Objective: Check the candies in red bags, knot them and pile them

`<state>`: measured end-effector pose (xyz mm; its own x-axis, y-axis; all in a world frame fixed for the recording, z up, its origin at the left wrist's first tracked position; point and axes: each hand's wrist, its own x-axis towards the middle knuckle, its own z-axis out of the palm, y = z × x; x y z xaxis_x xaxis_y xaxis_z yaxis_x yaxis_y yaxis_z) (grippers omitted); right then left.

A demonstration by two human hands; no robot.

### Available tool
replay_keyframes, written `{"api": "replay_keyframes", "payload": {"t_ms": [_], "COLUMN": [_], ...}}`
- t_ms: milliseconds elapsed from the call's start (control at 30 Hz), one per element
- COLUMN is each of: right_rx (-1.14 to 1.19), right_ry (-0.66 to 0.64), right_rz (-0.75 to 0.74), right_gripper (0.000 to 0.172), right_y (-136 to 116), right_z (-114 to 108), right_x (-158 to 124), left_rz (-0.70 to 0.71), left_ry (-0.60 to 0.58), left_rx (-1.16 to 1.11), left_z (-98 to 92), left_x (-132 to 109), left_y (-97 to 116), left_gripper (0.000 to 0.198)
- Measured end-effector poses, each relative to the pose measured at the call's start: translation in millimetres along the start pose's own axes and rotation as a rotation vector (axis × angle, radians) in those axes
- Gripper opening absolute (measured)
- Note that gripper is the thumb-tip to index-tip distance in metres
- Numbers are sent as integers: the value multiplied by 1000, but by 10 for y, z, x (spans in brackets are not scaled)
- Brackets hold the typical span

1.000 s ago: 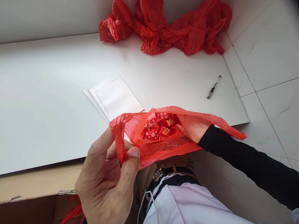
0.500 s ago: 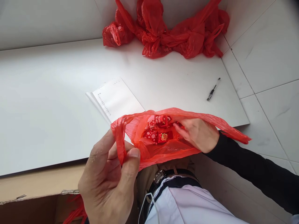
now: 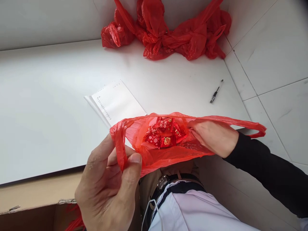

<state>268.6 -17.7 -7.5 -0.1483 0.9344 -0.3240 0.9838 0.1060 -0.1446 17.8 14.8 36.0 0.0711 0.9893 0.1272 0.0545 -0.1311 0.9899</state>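
A thin red plastic bag is spread open in front of my body. My left hand is closed on its left handle loop, thumb against fingers. Inside lie several small red-wrapped candies, some with gold or white printing. My right hand reaches into the bag from the right, through the other handle loop. Its fingers are loosely extended, a little right of the candies, and I see nothing held in them.
Several knotted red bags sit at the back of the white table. An open notebook with handwriting and a black pen lie on the table. A cardboard box with red plastic inside stands at the lower left.
My right hand has drawn back rightward from the candies, uncovering one more on their right side. My left hand keeps its hold on the handle. The view has shifted slightly.
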Motion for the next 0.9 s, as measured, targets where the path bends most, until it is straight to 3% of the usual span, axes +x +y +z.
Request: {"api": "replay_keyframes", "payload": {"t_ms": [167,267,433,667,800,900], "right_rx": [-17,139,361,349,205,24], "right_ry": [-33,43,25,-19,281,515], "right_rz": [43,50,110,-50,-108,-33], "right_gripper": [20,29,26,19,26,37], "right_y": [-19,-103,-199,-163,-130,25], "right_z": [-67,8,120,-77,-320,-451], "right_x": [125,283,470,74,-296,-538], "left_rz": [5,13,-13,27,2,20], "left_ry": [14,13,0,32,78,92], "left_rx": [46,45,38,78,78,110], "left_z": [-1,14,-1,3,44,56], "left_x": [0,2,11,36,28,31], "left_y": [9,-2,-6,20,68,88], "left_gripper": [55,55,56,56,56,56]}}
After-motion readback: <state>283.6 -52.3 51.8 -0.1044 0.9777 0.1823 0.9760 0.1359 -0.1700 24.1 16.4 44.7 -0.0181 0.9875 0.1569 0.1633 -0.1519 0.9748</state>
